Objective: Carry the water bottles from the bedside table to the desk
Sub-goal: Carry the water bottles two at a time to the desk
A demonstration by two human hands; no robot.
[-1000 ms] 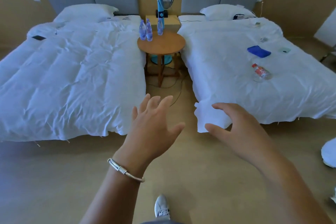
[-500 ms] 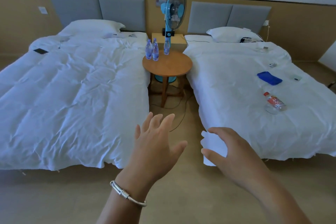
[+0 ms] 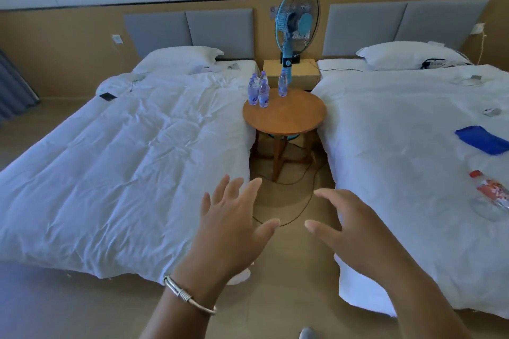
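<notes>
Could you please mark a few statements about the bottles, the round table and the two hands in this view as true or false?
1. The water bottles stand upright on the round wooden table. True.
2. The left hand is holding a bottle. False: it is open and empty, fingers spread, well short of the table.
3. The right hand is also open and empty. True.
4. The bottles are spread evenly over the tabletop. False: they crowd its far edge, most at the far left, one apart to the right.
5. A red-labelled bottle lies on its side on the right bed. True.
6. The blue fan stands on the left bed. False: it rises behind the table, between the beds.
</notes>
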